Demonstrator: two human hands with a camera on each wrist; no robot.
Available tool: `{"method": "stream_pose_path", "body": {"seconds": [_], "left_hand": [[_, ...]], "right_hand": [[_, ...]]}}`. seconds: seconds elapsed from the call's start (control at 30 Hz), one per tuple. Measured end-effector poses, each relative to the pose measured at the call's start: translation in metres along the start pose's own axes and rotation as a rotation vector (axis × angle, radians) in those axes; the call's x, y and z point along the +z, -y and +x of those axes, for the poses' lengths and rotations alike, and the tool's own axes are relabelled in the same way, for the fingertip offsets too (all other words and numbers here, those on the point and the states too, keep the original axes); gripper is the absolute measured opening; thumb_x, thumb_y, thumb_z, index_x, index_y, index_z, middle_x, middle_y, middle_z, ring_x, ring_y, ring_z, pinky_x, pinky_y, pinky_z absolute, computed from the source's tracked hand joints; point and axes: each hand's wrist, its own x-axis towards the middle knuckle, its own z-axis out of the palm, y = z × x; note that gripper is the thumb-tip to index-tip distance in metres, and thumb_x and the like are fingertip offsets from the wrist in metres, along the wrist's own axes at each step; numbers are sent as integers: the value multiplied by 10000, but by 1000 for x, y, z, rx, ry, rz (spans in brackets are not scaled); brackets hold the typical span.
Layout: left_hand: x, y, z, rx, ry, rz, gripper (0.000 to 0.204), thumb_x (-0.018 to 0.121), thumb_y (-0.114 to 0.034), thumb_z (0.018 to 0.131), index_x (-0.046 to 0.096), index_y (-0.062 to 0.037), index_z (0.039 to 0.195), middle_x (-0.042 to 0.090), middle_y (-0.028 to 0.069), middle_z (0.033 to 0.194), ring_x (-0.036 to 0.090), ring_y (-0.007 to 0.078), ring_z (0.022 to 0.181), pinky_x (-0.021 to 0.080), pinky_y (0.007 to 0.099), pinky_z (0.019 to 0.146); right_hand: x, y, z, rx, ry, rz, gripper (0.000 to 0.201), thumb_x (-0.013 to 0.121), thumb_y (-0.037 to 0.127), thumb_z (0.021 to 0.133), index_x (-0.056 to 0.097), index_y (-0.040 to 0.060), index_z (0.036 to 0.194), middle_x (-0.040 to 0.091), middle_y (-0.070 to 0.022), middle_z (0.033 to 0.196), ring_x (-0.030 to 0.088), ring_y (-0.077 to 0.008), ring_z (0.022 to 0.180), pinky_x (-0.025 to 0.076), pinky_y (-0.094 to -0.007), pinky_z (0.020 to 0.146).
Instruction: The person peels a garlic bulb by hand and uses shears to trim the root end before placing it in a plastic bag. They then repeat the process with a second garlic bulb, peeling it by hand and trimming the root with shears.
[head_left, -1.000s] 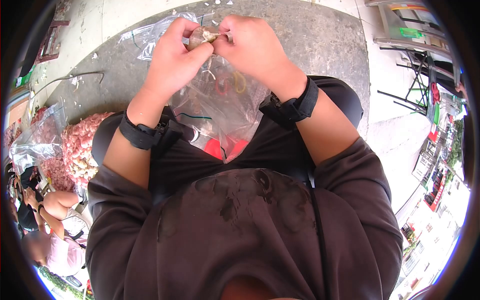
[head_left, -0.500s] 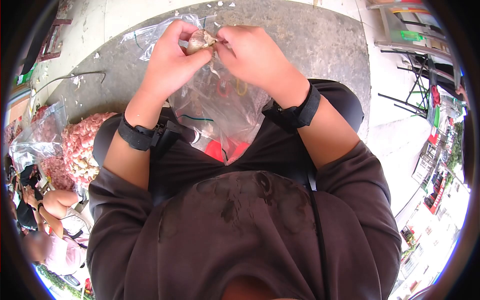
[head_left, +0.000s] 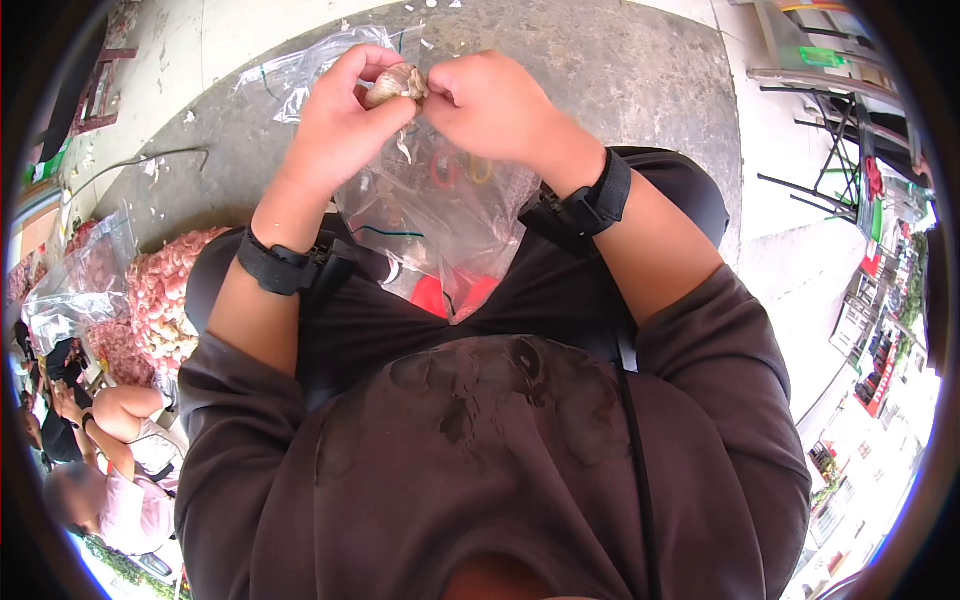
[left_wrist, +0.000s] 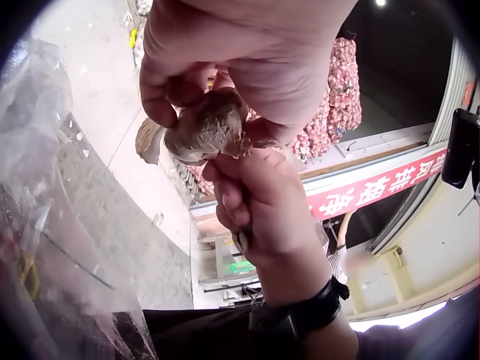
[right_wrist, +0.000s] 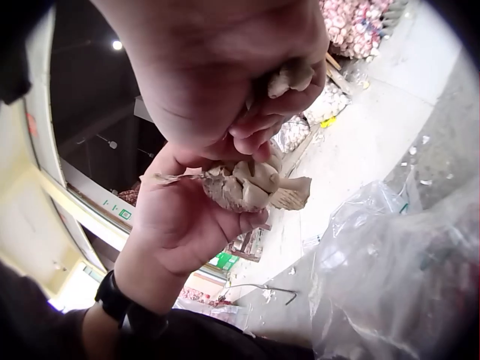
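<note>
My left hand point(head_left: 345, 115) grips a garlic bulb point(head_left: 395, 87) between thumb and fingers, high over the lap. Its papery skin is partly torn, and in the right wrist view the cloves of the bulb point(right_wrist: 244, 187) show, with a loose flap of skin hanging off. The right hand point(head_left: 500, 105) is beside it, thumb and index fingertips right at the bulb's edge. A pale garlic piece point(right_wrist: 291, 77) is tucked in the curled fingers of the right hand. Below both hands, a clear plastic bag point(head_left: 440, 215) hangs between the knees.
Another clear bag point(head_left: 290, 85) lies on the grey floor ahead, among scraps of skin. Big net sacks of garlic point(head_left: 165, 290) stand at the left, with a seated person point(head_left: 130, 500) behind them. Folding metal frames point(head_left: 840, 160) stand to the right.
The garlic bulb has turned in the left hand, and its torn side now faces the right hand. The right hand's fingers have shifted slightly along the bulb's edge.
</note>
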Motion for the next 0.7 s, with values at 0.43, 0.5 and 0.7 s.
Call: {"method": "stream_pose_path", "body": {"seconds": [0.43,0.5,0.7], "left_hand": [[-2,-22,-1,-277,22,-189,375,699,-388,906,662,-19,957,651,21,792,600,76,683,511,235,576],[-9,-27,0,-278,48,-236,366,696,-384,908,663,-20,932,650,23,763,605,78,663,510,233,576],[-5,-14,-1,-248,30,-100,370,693,-383,909,660,-15,895,641,23,725,606,81,630,494,227,546]], "right_hand": [[6,8,4,239,-14,549,319,611,263,832,634,-20,685,571,-130,559,603,-222,510,506,-370,517],[7,13,2,279,-40,708,325,615,255,840,627,-29,683,550,-99,527,576,-187,476,489,-354,488],[-6,13,0,273,258,359,335,642,283,895,641,2,713,545,-36,574,518,-106,542,411,-290,509]]}}
